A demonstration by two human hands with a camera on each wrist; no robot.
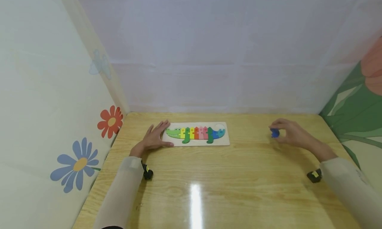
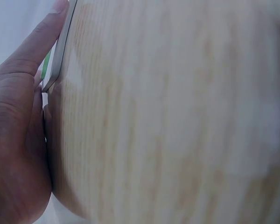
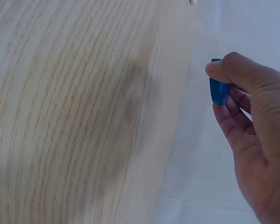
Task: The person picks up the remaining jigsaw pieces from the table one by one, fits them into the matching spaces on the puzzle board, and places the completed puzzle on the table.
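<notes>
A crocodile puzzle board (image 1: 225, 142) lies flat on the table, its colourful pieces forming head, body, legs and blue tail. At the tail's upper end shows a pale round recess (image 1: 220, 126). My left hand (image 1: 153, 138) rests at the board's left end, fingers spread near the top corner and thumb along the lower edge. In the left wrist view, the thumb (image 2: 42, 39) lies against the board's edge. Well right of the board, my right hand (image 1: 292, 133) pinches a small blue puzzle piece (image 3: 218, 91) between thumb and fingers, held above the table.
The wooden table (image 1: 238, 182) meets a white cloth wall (image 1: 194, 73) at the back. Side panels with printed flowers (image 1: 80, 164) stand at left and right. A black wrist camera (image 1: 147, 172) sits on the left wrist, another (image 1: 314, 176) on the right.
</notes>
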